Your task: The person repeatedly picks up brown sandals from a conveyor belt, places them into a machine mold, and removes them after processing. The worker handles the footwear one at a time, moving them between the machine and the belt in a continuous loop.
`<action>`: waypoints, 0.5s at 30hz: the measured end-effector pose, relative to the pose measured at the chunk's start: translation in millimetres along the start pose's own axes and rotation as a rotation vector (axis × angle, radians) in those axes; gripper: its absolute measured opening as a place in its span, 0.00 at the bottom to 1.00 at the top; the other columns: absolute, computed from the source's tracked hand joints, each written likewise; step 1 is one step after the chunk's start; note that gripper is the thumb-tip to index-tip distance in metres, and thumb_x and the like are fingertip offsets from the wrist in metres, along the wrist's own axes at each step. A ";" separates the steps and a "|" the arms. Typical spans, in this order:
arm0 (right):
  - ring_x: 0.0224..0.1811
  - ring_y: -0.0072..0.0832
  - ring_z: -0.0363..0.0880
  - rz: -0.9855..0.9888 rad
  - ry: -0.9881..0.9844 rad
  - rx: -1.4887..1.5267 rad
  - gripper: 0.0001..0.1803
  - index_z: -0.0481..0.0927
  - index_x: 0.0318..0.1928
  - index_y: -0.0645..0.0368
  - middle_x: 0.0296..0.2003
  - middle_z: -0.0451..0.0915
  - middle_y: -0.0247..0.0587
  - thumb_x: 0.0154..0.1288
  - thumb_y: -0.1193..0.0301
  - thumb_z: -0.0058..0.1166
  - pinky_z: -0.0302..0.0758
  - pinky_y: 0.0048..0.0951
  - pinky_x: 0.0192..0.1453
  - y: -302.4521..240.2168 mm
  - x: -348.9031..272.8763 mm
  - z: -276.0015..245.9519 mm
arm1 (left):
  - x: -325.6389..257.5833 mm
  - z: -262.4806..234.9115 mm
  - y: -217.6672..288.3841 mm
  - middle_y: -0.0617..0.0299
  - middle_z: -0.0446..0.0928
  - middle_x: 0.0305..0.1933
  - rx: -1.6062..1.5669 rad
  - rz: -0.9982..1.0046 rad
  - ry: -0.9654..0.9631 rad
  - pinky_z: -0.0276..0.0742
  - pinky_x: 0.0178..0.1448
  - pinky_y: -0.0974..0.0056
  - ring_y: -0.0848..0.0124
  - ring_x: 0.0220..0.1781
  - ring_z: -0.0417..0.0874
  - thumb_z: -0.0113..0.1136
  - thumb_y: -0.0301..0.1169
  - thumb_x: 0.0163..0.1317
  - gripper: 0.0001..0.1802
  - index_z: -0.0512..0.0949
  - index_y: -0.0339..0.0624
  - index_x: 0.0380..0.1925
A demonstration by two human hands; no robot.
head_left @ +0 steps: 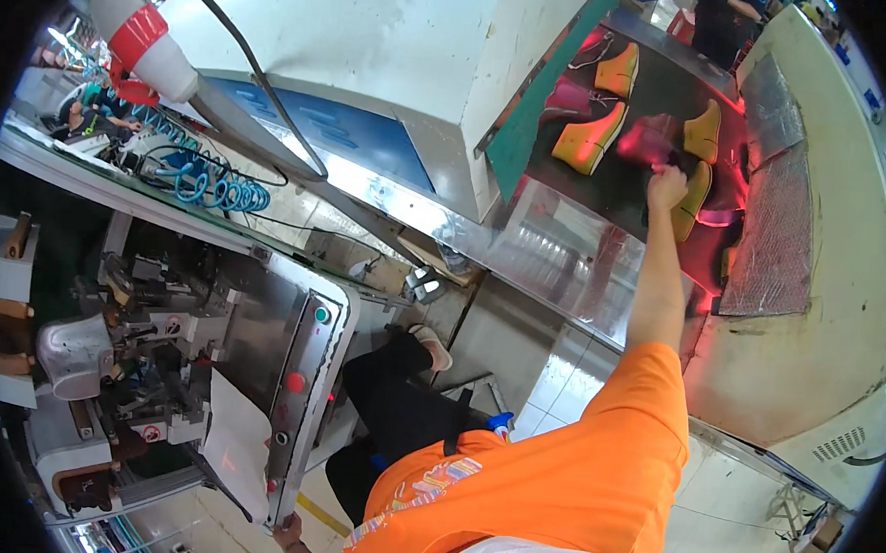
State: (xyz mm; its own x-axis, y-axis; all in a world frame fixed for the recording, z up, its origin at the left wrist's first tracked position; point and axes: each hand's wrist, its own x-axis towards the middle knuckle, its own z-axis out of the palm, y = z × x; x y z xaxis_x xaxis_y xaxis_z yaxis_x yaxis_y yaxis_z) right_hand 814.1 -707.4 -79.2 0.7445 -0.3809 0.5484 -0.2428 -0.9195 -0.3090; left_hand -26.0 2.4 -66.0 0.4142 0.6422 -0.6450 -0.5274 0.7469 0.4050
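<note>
My right arm stretches over a dark conveyor belt (624, 81) at the upper right. The right hand (667, 188) is closed at the near, dark end of a pinkish-red shoe upper (649, 139), blurred under red light. Around it lie several yellow shoe-shaped pieces, probably soles; one yellow piece (694, 200) is right beside my hand. Another yellow piece (588, 139) lies to the left. At the lower left, my left hand (289, 531) is bent around the bottom corner of a machine's control panel (301, 399); its fingers are partly hidden.
A machine with metal clamps and a silvery shoe form (76, 357) fills the left. White sheet material (237, 446) hangs by its panel. A large pale housing (823, 296) borders the belt on the right; another pale cabinet (375, 43) stands behind. A grey pole (356, 207) crosses between.
</note>
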 end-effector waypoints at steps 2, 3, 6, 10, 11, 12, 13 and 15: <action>0.36 0.37 0.73 -0.163 0.023 0.000 0.08 0.82 0.27 0.48 0.29 0.77 0.36 0.47 0.72 0.50 0.68 0.41 0.35 -3.9 30.5 -35.6 | 1.2 -1.8 11.7 0.64 0.61 0.15 -0.182 -0.480 -0.175 0.73 0.36 0.59 0.68 0.19 0.64 0.46 0.50 0.57 0.22 0.71 0.39 0.27; 0.35 0.38 0.74 -0.226 0.058 -0.006 0.09 0.82 0.28 0.48 0.28 0.78 0.36 0.47 0.72 0.50 0.69 0.41 0.34 -8.0 44.8 -53.1 | 3.9 -2.4 17.1 0.64 0.61 0.15 -0.279 -0.725 -0.262 0.73 0.36 0.59 0.67 0.20 0.65 0.46 0.50 0.57 0.22 0.71 0.39 0.27; 0.27 0.33 0.76 -0.310 0.075 0.307 0.12 0.83 0.33 0.48 0.24 0.78 0.37 0.47 0.73 0.50 0.71 0.35 0.32 -38.7 71.7 -118.2 | 11.6 -12.3 20.4 0.60 0.64 0.21 -0.156 -0.166 0.060 0.72 0.40 0.58 0.65 0.25 0.67 0.45 0.50 0.58 0.23 0.71 0.38 0.30; 0.23 0.20 0.74 -0.156 -0.331 0.654 0.12 0.81 0.38 0.54 0.20 0.77 0.33 0.51 0.72 0.53 0.71 0.23 0.29 -90.6 73.4 -223.9 | 19.5 -29.1 24.0 0.55 0.70 0.32 0.078 0.153 0.254 0.71 0.47 0.57 0.62 0.34 0.71 0.43 0.50 0.60 0.25 0.71 0.36 0.37; 0.24 0.17 0.73 -0.115 -0.440 0.759 0.11 0.81 0.39 0.56 0.20 0.76 0.31 0.53 0.72 0.53 0.71 0.21 0.29 -108.4 64.2 -255.3 | 17.4 -33.8 22.2 0.53 0.71 0.34 0.073 0.147 0.223 0.71 0.49 0.57 0.61 0.36 0.72 0.42 0.51 0.60 0.26 0.71 0.36 0.39; 0.25 0.15 0.72 -0.074 -0.553 0.863 0.11 0.81 0.39 0.58 0.21 0.76 0.30 0.54 0.73 0.53 0.72 0.19 0.30 -126.2 52.2 -283.7 | 13.7 -38.4 17.4 0.52 0.73 0.37 0.053 0.116 0.172 0.71 0.50 0.57 0.60 0.39 0.73 0.42 0.51 0.61 0.27 0.71 0.35 0.41; 0.24 0.14 0.72 -0.094 -0.600 0.925 0.11 0.79 0.40 0.61 0.22 0.75 0.30 0.55 0.73 0.53 0.70 0.17 0.30 -143.3 38.1 -306.2 | 7.1 -44.1 12.1 0.50 0.74 0.40 0.021 0.041 0.127 0.70 0.52 0.57 0.59 0.41 0.74 0.41 0.51 0.61 0.27 0.71 0.35 0.43; 0.23 0.14 0.71 -0.181 -0.673 0.995 0.11 0.78 0.40 0.64 0.23 0.74 0.30 0.55 0.75 0.53 0.69 0.14 0.29 -187.0 -0.9 -354.1 | -38.1 22.8 -56.2 0.53 0.72 0.49 0.125 -0.196 0.159 0.68 0.55 0.59 0.60 0.49 0.73 0.41 0.54 0.61 0.31 0.67 0.38 0.52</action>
State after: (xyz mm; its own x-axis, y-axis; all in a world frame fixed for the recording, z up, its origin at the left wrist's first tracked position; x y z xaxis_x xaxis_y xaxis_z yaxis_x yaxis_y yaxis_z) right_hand 638.7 -569.5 253.2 0.9641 0.1439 0.2233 0.2615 -0.3654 -0.8934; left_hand 4.8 -60.1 -49.4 0.3725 0.4561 -0.8082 -0.3491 0.8758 0.3333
